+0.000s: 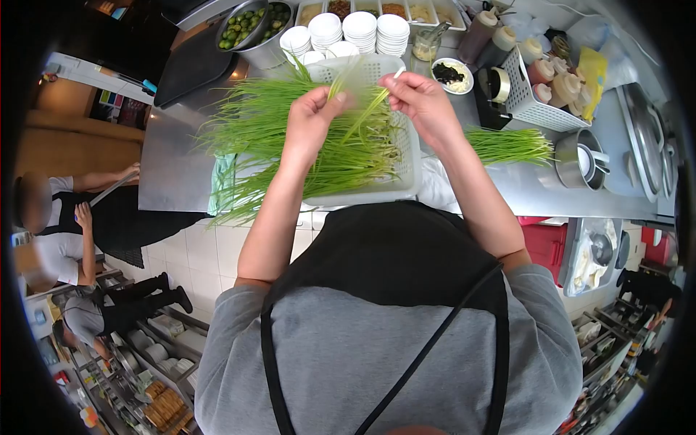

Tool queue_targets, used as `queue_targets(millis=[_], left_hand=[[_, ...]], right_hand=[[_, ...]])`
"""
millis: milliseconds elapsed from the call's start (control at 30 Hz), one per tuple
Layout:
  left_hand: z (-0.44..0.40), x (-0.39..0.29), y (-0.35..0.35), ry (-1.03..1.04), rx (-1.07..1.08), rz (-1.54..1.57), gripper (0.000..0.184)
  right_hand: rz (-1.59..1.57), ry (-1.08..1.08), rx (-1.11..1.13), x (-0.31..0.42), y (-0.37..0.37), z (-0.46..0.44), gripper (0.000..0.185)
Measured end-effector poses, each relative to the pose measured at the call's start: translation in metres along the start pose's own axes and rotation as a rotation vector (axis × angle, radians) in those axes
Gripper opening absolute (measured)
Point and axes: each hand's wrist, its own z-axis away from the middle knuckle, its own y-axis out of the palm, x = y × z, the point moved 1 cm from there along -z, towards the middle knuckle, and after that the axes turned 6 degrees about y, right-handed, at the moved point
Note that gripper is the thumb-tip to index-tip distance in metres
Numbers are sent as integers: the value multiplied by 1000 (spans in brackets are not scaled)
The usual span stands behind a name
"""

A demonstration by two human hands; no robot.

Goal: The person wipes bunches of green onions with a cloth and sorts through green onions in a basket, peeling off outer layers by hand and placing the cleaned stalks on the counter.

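Pinching a few thin green stalks (376,109) over the basket (413,170), both hands are near each other but apart. The left hand (314,116) is closed, thumb against fingers, on the green leaves, partly blurred by motion. The right hand (420,101) grips some by thumb and fingertips, a white end poking up above the grip.

Beneath them, a thick heap of greens (254,112) fills the white basket — leaf tips spilling over its left side, pale ends lying toward the right. Some leaves reach the green cloth (223,177) on the steel counter (170,167). Right of the basket lies another bunch (507,146), its ends near a metal pot (573,174).

Along the back stand limes (243,29) in metal containers, stacked white cups (360,27), a glass jar (425,48) and a bowl (452,76) of dark and pale food. Farther right, squeeze bottles (565,88) crowd a white crate (533,109). At left, a co-worker's hand (83,215) holds a long metal object (109,188).
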Motion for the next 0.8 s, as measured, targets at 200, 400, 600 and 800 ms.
queue_targets(millis=[200, 400, 600, 800], left_hand=[[0, -4, 16, -141, 147, 85, 21], [4, 5, 6, -189, 145, 58, 21], [10, -11, -25, -196, 50, 2, 21], [9, -30, -52, -154, -70, 65, 21]], right_hand=[[319, -48, 17, -9, 14, -5, 16], [359, -227, -34, -14, 8, -15, 24], [572, -313, -118, -27, -22, -34, 24], [2105, -259, 44, -70, -24, -26, 25]])
